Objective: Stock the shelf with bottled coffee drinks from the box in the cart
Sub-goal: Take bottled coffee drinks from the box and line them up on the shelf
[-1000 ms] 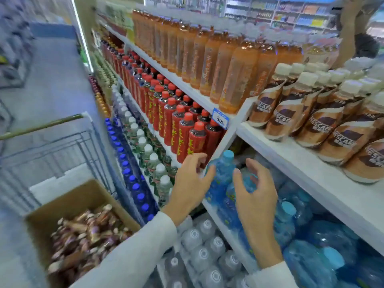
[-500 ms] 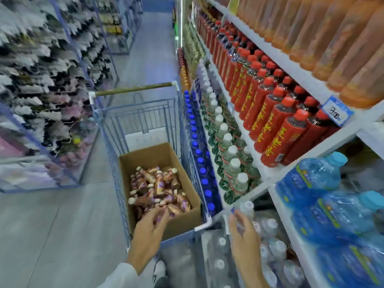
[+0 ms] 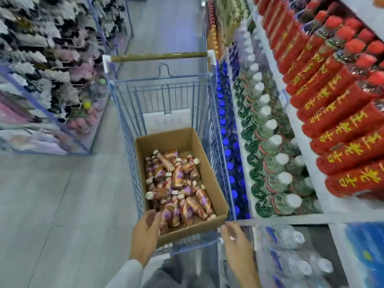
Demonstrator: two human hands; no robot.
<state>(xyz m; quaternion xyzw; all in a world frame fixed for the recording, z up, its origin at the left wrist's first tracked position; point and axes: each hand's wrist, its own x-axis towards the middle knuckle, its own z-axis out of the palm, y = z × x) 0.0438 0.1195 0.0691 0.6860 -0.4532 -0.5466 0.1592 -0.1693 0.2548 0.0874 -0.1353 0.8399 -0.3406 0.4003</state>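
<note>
Store aisle, grey floor, drink shelf (image 3: 307, 217) along the right side. Blue wire cart (image 3: 166, 94) stood beside it, w/ an open cardboard box (image 3: 187, 231) at its near end. Bottled coffee drinks (image 3: 178, 179) lay jumbled on their sides in the box, piled toward its near wall: small, brown-and-purple wraps, cream caps. Left hand (image 3: 145, 233) was over the box's near-left corner, fingers relaxed, gripping nothing, tips at the closest bottles. Right hand (image 3: 236, 240) hovered by the cart's near-right corner, fingers loosely bent, empty; touching the rim or not, can't tell. Bottles prob. light, rigid plastic, film sleeve maybe slick. Best taken round the body mid-wrap, or at the neck under the cap, as loose ones could roll.
</note>
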